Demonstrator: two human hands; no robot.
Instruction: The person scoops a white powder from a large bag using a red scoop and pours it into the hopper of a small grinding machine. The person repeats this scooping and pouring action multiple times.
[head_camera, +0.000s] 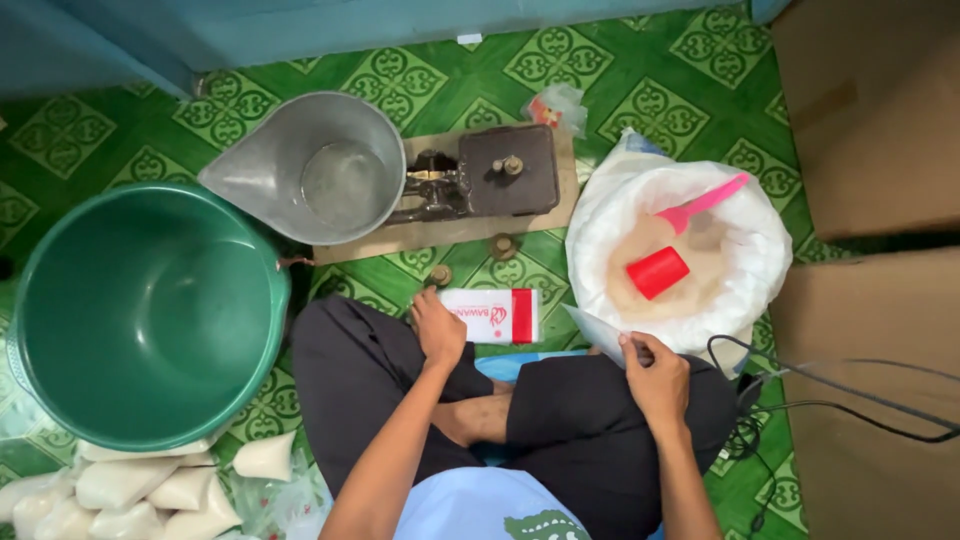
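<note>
clear plastic bag (600, 330): pinched at its edge by right hand (657, 378), above right knee, beside white sack (760, 250) | judged light, limp, slippery; best gripped at mouth | left hand (438, 328): fingers loosely curled, touching white-red packet (492, 316) on floor | behind: balance scale (470, 180), green basin (150, 310)
</note>
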